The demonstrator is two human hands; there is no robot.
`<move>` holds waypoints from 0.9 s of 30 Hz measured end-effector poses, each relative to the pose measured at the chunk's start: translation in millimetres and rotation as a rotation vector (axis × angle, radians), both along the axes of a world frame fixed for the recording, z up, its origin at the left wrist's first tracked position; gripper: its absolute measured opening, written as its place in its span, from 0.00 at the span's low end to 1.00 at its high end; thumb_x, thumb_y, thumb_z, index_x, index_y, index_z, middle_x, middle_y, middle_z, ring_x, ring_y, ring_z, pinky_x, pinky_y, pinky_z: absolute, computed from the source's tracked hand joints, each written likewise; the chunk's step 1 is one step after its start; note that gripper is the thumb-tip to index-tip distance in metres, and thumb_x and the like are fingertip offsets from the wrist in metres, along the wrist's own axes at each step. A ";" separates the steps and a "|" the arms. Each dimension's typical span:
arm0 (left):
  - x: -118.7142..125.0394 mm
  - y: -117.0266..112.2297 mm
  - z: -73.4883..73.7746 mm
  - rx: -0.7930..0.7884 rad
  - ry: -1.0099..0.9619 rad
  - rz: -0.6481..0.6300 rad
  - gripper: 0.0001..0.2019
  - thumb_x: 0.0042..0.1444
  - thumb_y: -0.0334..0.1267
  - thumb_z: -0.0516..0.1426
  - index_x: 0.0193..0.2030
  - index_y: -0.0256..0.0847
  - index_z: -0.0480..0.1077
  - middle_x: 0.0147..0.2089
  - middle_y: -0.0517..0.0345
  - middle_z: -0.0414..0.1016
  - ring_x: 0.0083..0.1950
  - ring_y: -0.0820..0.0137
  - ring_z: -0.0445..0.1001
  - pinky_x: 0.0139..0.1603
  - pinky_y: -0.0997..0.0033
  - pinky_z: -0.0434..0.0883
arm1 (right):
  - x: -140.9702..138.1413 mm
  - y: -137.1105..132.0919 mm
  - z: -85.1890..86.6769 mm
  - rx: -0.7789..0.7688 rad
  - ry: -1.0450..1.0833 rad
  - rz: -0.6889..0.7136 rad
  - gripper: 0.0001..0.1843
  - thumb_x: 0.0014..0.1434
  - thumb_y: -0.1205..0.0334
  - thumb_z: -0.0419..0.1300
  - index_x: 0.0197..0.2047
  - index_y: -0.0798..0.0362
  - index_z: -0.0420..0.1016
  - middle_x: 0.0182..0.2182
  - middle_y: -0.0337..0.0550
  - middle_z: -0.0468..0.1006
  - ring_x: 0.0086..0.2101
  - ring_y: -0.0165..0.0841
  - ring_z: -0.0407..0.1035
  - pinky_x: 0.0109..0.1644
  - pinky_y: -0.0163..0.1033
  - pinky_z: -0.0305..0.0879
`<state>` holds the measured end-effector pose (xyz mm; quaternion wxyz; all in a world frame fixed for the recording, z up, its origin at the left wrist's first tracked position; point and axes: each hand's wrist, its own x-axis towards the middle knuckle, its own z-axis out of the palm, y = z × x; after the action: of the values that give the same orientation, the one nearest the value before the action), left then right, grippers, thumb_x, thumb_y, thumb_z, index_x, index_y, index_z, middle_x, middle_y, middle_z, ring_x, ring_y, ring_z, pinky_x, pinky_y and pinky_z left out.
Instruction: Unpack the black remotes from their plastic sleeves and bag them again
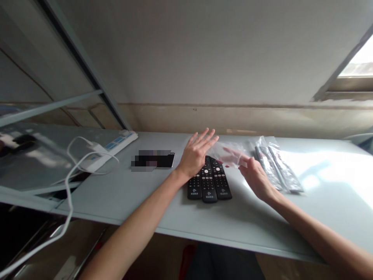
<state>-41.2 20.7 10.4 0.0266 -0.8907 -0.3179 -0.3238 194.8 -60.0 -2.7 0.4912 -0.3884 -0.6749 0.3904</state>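
Three black remote controls (210, 181) lie side by side on the pale table (145, 198). My left hand (196, 151) hovers over their far ends, fingers stretched out and spread, its fingertips against a clear plastic bag (230, 152). My right hand (256, 175) is just right of the remotes and pinches the near edge of that bag between thumb and fingers.
Bagged remotes (276, 165) lie in a row to the right. A black phone (157, 160) rests left of my hands. Further left sit a white power strip (116, 146) and a white cable (70, 182) trailing off the table edge. A wall runs behind.
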 end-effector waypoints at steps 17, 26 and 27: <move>1.4 3.1 -9.8 -0.136 0.062 -0.073 0.35 0.61 0.16 0.48 0.74 0.41 0.64 0.74 0.48 0.71 0.76 0.65 0.68 0.78 0.48 0.66 | 0.5 3.9 5.8 -0.130 0.226 -0.197 0.22 0.65 0.48 0.69 0.48 0.45 0.59 0.27 0.35 0.83 0.23 0.33 0.77 0.26 0.36 0.71; 8.2 -6.1 -5.7 -0.113 0.115 -0.129 0.27 0.68 0.19 0.49 0.70 0.38 0.69 0.63 0.48 0.80 0.66 0.62 0.75 0.70 0.53 0.71 | -11.1 -8.1 1.2 0.197 -0.231 -0.096 0.07 0.71 0.56 0.62 0.45 0.50 0.76 0.30 0.41 0.83 0.28 0.32 0.76 0.30 0.38 0.74; 7.7 -6.0 -5.3 -0.107 0.131 -0.115 0.27 0.68 0.18 0.48 0.69 0.38 0.70 0.61 0.49 0.81 0.64 0.62 0.75 0.68 0.53 0.72 | -10.6 -8.9 1.4 0.266 -0.291 -0.107 0.06 0.72 0.58 0.61 0.45 0.50 0.78 0.30 0.41 0.82 0.27 0.31 0.75 0.31 0.39 0.73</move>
<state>-33.5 14.7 5.0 -0.0191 -0.9269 -0.2807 -0.2485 184.1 -68.9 -1.3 0.4556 -0.4077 -0.7627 0.2110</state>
